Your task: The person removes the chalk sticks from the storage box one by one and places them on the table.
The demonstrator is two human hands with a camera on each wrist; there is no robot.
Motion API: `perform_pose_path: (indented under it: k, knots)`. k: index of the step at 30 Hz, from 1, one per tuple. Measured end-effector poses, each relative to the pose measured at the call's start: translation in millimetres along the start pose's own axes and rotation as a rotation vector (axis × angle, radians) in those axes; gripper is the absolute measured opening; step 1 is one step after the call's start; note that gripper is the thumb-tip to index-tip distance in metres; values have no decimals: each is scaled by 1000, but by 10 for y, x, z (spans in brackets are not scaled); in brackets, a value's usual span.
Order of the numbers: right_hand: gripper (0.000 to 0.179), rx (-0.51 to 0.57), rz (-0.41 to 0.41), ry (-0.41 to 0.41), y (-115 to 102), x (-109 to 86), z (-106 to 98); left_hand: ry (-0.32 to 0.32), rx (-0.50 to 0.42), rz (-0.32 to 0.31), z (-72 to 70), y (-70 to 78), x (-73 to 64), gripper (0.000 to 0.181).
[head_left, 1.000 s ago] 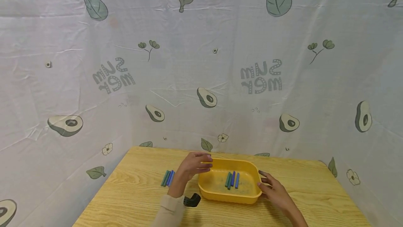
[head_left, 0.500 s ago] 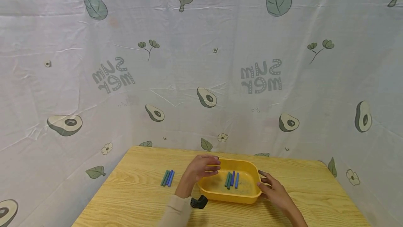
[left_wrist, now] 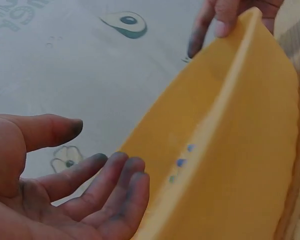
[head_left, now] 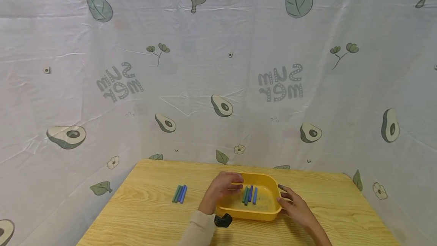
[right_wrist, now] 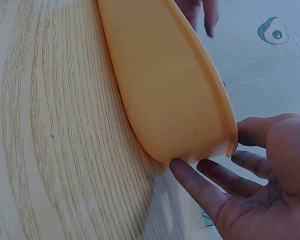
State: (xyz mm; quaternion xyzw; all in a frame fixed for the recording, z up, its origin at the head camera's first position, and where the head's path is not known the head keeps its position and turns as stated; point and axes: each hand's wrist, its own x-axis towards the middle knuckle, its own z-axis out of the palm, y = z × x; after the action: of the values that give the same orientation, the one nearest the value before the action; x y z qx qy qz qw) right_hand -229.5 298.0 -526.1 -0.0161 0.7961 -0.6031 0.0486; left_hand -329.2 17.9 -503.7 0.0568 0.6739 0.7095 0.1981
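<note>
Nearest, a beige sleeve (head_left: 198, 229) and a black device (head_left: 223, 220) lead to the left hand (head_left: 223, 186), whose grip is apart and holds nothing, over the left end of the yellow tray (head_left: 247, 215). The right hand (head_left: 296, 206) has its grip on the tray's right end, thumb at the rim, fingertips against the outer wall. Inside lie four green and blue sticks (head_left: 250, 193). Left of the tray, four other sticks (head_left: 180, 195) lie on the tabletop (head_left: 143, 215). Behind hangs a printed curtain (head_left: 191, 68).
</note>
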Motion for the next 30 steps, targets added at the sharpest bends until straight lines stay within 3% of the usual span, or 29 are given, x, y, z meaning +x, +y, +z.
perform_pose_path:
  k: [7, 17, 30]
  knots:
    - [65, -5, -14, -8, 20, 11, -21, 84, 113, 11, 106, -142, 96, 31]
    - [67, -17, -30, -29, 32, 20, -34, 107, 234, 30, 231, -174, 78, 34]
    - [66, -43, -25, -4, 40, 20, -26, 209, 602, 171, 378, -295, 173, 32]
